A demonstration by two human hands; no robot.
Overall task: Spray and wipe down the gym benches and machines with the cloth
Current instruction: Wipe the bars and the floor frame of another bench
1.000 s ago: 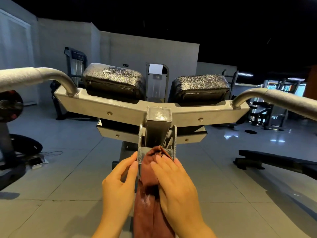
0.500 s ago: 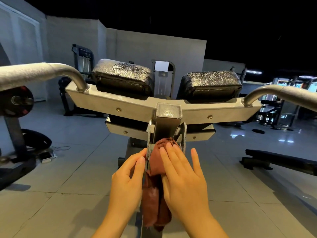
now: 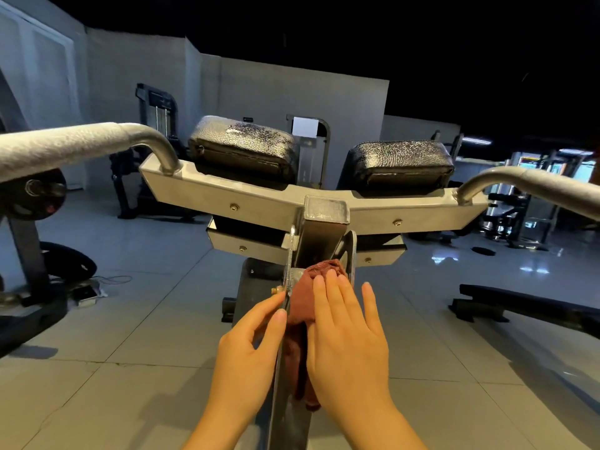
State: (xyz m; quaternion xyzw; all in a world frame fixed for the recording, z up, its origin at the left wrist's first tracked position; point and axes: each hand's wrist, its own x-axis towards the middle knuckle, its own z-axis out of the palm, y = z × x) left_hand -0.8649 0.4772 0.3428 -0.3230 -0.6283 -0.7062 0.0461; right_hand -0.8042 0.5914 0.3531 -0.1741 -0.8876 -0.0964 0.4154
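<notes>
A dark red cloth lies bunched on the sloping central metal post of a grey gym machine. My right hand presses flat on the cloth, fingers straight and spread. My left hand rests against the left side plate of the post, its fingertips touching the plate's edge beside the cloth. Above the post runs the grey crossbar with two black pads, left and right. No spray bottle is in sight.
Curved padded handles reach out at the left and right. A weight plate on a stand is at the far left. A low black bench lies on the tiled floor at the right. More machines stand behind.
Both hands and the cloth have slid a little down the post. My right hand's fingers have spread wider, and more of the cloth is now bunched under the palm.
</notes>
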